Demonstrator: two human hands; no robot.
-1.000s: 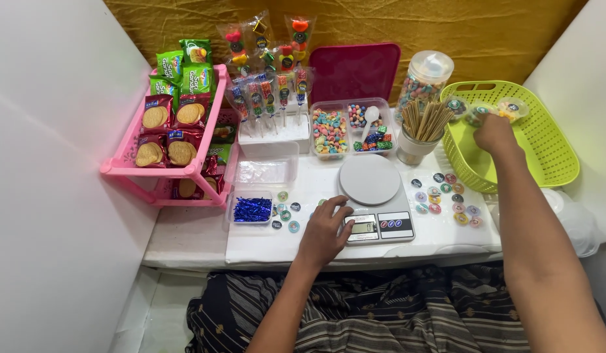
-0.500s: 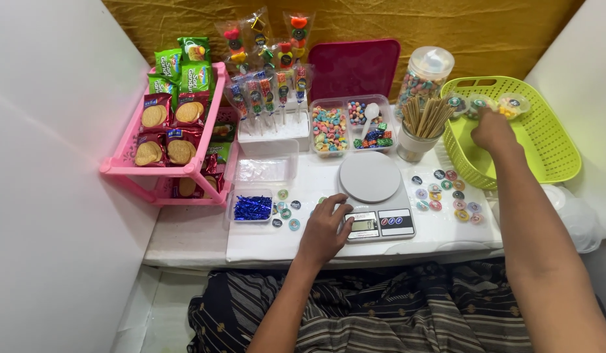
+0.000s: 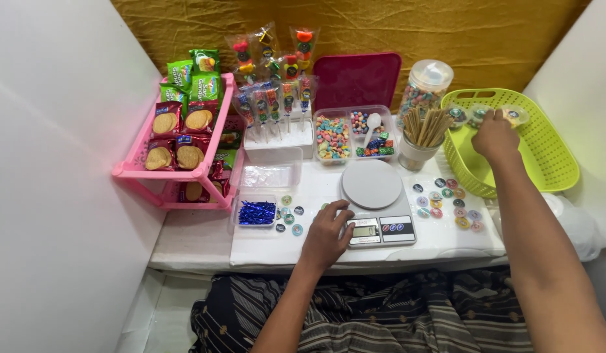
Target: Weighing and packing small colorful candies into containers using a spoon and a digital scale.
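Observation:
My left hand (image 3: 329, 234) rests on the white table beside the front left corner of a small digital scale (image 3: 375, 202), fingers curled and holding nothing. My right hand (image 3: 494, 137) reaches into the green plastic basket (image 3: 544, 144) at the right and touches a small clear round container (image 3: 512, 116) lying inside; whether the fingers grip it is unclear. Two more clear round containers (image 3: 466, 116) lie along the basket's far wall. The scale's round grey pan carries nothing.
Round coloured stickers (image 3: 450, 202) lie right of the scale, a few more (image 3: 288, 212) to its left. A pink rack of biscuit packs (image 3: 185, 140), candy skewers on a stand (image 3: 277, 98), candy trays (image 3: 355, 134), a stick cup (image 3: 424, 134), a jar (image 3: 425, 88).
My right hand has shifted slightly deeper and rightward inside the green basket. My left hand has stayed by the scale.

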